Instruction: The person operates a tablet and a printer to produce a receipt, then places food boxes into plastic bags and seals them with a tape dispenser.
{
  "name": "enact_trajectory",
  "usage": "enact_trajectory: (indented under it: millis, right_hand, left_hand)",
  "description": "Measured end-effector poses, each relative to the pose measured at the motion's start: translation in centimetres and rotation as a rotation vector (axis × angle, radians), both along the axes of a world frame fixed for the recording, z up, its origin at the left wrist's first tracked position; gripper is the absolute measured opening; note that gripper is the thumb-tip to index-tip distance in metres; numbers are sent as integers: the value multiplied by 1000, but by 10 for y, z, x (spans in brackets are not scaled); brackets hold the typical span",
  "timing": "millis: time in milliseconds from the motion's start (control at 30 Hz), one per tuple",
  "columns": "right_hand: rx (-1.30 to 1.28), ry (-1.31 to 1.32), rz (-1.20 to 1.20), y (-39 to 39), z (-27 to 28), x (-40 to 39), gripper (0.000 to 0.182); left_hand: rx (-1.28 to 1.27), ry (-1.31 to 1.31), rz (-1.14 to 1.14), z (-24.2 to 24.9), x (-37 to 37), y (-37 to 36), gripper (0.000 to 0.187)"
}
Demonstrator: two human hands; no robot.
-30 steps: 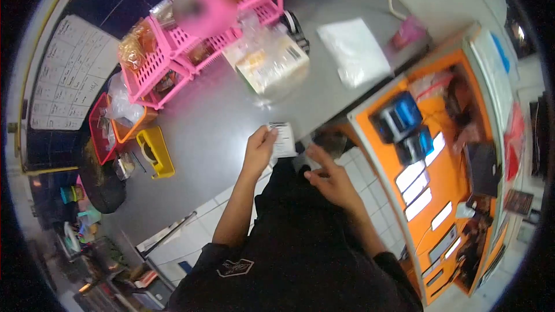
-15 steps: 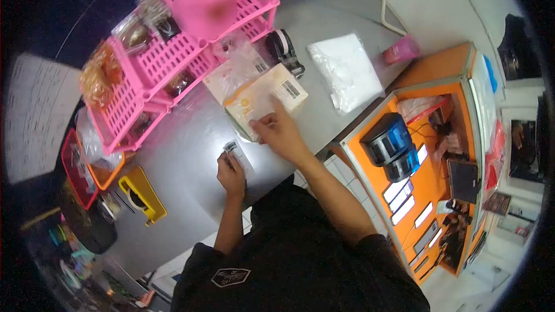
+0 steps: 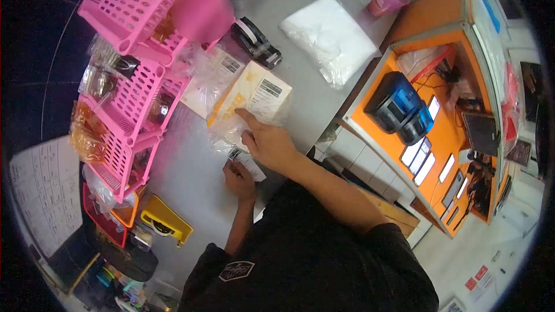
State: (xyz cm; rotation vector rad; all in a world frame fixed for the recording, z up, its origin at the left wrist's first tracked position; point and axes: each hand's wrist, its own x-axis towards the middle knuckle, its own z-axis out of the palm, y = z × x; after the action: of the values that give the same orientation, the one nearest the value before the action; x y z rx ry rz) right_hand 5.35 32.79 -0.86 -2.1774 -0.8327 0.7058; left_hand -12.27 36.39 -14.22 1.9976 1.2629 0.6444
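Note:
My left hand (image 3: 239, 181) grips a small white printed slip of paper (image 3: 252, 169), its fingers closed on the lower left edge. Just above it, my right hand (image 3: 269, 145) reaches over the metal counter with the index finger stretched out and the other fingers partly curled. That fingertip lies on the lower part of a plastic-wrapped cream and yellow packet (image 3: 267, 89) bearing a dark printed label. Behind it, partly covered, is a similar wrapped packet (image 3: 225, 69) in clear plastic.
A pink tiered rack (image 3: 136, 78) with bagged goods stands on the left. Further back are a black tape dispenser (image 3: 256, 42), a white plastic-wrapped bundle (image 3: 332, 37) and a pink cup (image 3: 388, 0). A yellow tape dispenser (image 3: 167, 219) sits lower left; an orange cabinet (image 3: 428, 133) is on the right.
The camera view has turned and shifted. My right hand has gone from hovering with bent fingers to pointing its index finger against the packet. My left hand keeps the slip, now closer to the packet.

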Motion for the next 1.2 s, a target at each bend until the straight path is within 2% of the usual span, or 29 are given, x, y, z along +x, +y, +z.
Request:
enact_trajectory:
  millis: [100, 233, 300, 500, 600, 733, 800, 833, 900, 1033, 1067, 1100, 1133, 1167, 1200]
  right_hand:
    - [29, -3, -19, 1, -2, -1, 48]
    - [29, -31, -21, 4, -2, 0, 49]
    - [3, -35, -21, 5, -1, 0, 49]
    - [-4, -57, -24, 6, -3, -1, 50]
    - [-14, -70, -10, 6, -2, -1, 50]
    - [41, -12, -16, 6, -3, 2, 50]
    - [46, -35, -13, 5, -7, 3, 51]
    - [45, -43, -12, 4, -9, 3, 51]
    - [67, -31, -4, 2, -7, 4, 50]
    - [149, 81, 25, 3, -22, 5, 46]
    - [119, 18, 19, 1, -28, 6, 45]
    - [386, -202, -40, 6, -65, 5, 43]
    - [226, 268, 16, -10, 13, 18, 42]
    - [461, -40, 13, -4, -32, 17, 41]
    - [474, 389, -37, -5, -36, 19, 40]
  left_hand:
    - [23, 93, 22, 1, 2, 0, 29]
    - [90, 37, -19, -10, -5, 3, 28]
    - [-47, 96, -51, -6, -6, 3, 29]
    - [-143, 101, -42, -1, -4, 3, 27]
    - [-63, 170, -47, -4, -5, 3, 27]
    - [11, 86, -83, -8, -6, 2, 28]
    - [-100, -43, -4, -14, -4, 1, 28]
    - [-90, -55, -6, -5, -1, 1, 28]
    - [-224, -51, 6, 11, 2, -1, 32]
    - [-17, 83, -100, -4, -9, 5, 41]
    - [58, 69, -139, -16, -13, 2, 44]
    - [69, -20, -248, -22, -6, -1, 44]
    - [54, 25, -155, -22, -3, -3, 42]
    - [39, 87, -54, -24, -6, -1, 39]
    - [44, 72, -51, -33, -14, 1, 39]
